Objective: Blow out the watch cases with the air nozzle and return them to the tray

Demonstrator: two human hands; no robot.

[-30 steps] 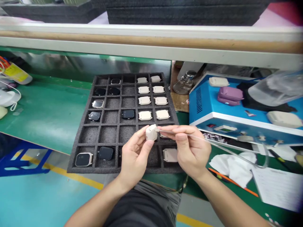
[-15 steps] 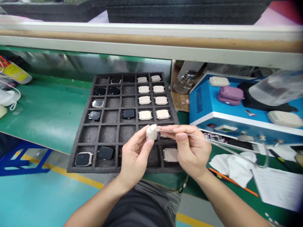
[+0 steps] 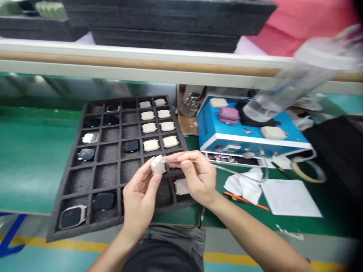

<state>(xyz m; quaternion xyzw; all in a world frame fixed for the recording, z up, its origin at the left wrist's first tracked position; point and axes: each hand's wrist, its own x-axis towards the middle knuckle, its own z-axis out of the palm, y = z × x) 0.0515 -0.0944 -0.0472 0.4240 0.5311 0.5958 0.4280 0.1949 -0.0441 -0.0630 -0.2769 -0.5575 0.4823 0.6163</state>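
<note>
My left hand [image 3: 140,196] pinches a small beige watch case [image 3: 157,165] between thumb and fingers, above a dark foam tray [image 3: 109,149]. With the thumb and fingers of my right hand [image 3: 198,177] I grip a thin clear tube [image 3: 234,172], its tip at the upper right of the case. Whether the tip is inside an opening there, I cannot tell. Several beige watch cases [image 3: 149,127] fill the tray's right columns. Several dark-faced watches, one of them a black watch [image 3: 131,146], lie in other cells. My hands hide some of the front cells.
A blue machine [image 3: 204,130] stands at the right, the tube looping toward its front. On it sit a purple case [image 3: 229,115] and a clear cylinder [image 3: 272,100]. White cloth [image 3: 246,184], paper [image 3: 289,198] and a tape roll [image 3: 309,170] lie nearby. A shelf edge [image 3: 127,73] crosses behind the tray.
The view has swung to the right, so the tray and hands appear farther left and more of the right side shows. Both hands keep their hold on the watch case and tube.
</note>
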